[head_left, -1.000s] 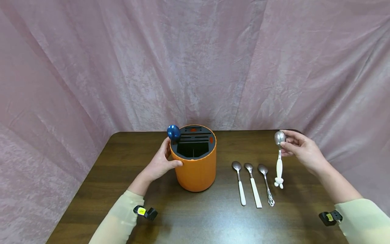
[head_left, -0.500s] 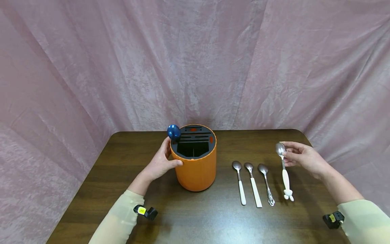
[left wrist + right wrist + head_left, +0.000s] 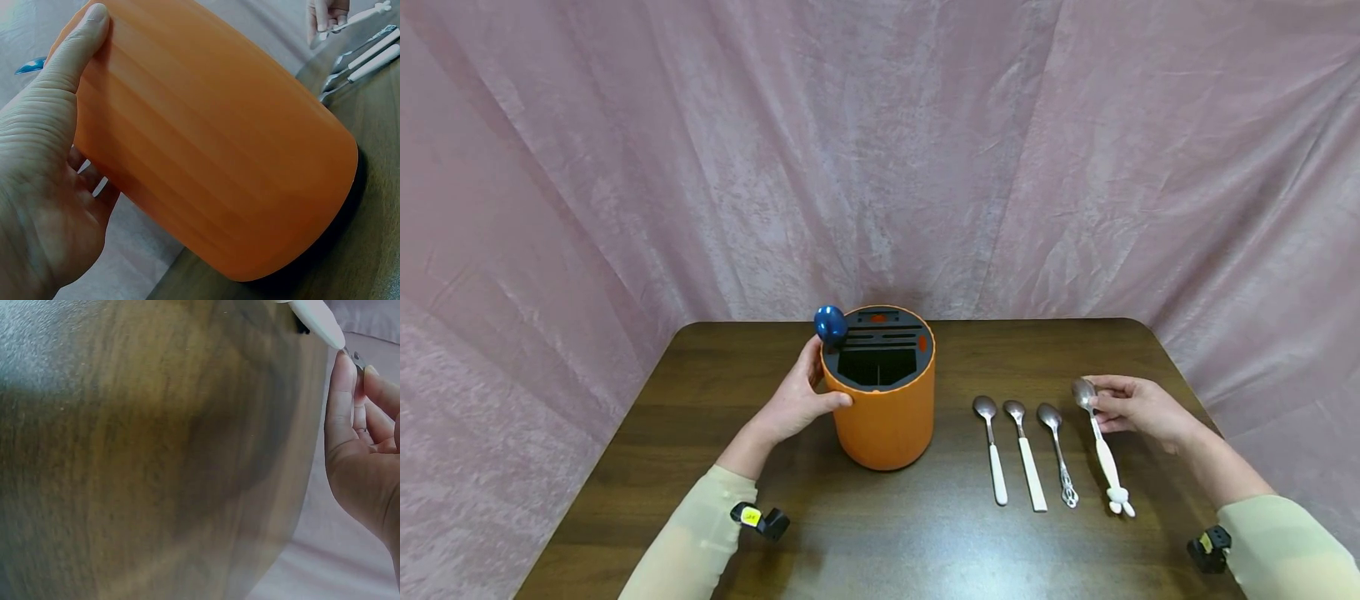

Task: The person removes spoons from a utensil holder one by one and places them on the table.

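My left hand (image 3: 793,402) grips the upper left side of an orange knife block (image 3: 883,425), its thumb along the front wall and the other fingers behind. The block's dark top has slots and one large opening. A blue spoon-like head (image 3: 831,323) sticks up at its left rim. On the right, my right hand (image 3: 1146,410) pinches a spoon (image 3: 1105,454) near its metal bowl. Its white handle ends in a rabbit-shaped tip, pointing toward me. In the right wrist view the pinched white-handled spoon (image 3: 317,322) is only partly in frame.
Between the block and the right hand lie two white-handled spoons (image 3: 997,475) (image 3: 1032,475) and an ornate metal spoon (image 3: 1061,457), side by side on the dark wooden table (image 3: 880,542). A pink curtain (image 3: 880,158) hangs behind the table.
My right hand has come down and nearer with the rabbit-tipped spoon, lowering it toward the table beside the other spoons. My left hand and the block have stayed in place.
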`<state>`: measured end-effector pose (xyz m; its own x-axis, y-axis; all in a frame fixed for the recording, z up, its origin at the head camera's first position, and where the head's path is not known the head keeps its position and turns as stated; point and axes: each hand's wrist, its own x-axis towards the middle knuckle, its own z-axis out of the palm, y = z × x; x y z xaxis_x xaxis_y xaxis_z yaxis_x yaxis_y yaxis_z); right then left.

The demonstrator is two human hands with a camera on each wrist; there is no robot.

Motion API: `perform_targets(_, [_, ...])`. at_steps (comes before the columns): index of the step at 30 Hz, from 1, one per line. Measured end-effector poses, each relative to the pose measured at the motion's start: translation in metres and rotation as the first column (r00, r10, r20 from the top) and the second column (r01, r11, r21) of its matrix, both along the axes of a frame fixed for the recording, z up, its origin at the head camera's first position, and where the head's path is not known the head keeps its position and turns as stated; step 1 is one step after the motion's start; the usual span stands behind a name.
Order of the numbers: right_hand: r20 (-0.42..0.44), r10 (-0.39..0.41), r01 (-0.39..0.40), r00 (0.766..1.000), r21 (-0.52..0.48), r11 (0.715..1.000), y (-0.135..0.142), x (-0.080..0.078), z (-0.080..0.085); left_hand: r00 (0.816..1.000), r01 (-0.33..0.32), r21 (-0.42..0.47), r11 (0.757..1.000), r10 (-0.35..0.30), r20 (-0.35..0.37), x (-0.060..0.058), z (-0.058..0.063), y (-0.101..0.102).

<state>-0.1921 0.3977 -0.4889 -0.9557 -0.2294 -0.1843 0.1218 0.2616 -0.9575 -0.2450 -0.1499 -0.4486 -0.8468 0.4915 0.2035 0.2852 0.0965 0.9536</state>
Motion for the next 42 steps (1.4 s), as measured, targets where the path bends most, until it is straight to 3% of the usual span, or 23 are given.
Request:
perform_targets(14, [0.068,-0.016,0.016,0.998,-0.007,1.000,-0.003,-0.003,-0.017,0.999,0.037,0.041,0.998,-0.036,-0.032,-0.001,0.000,0.001])
perform_targets(42, [0.102,-0.077,0.065,0.992,0.111,0.992,-0.015,-0.003,-0.020,1.000,0.013,0.024,1.000,-0.012,-0.022,0.000,-0.002,0.001])
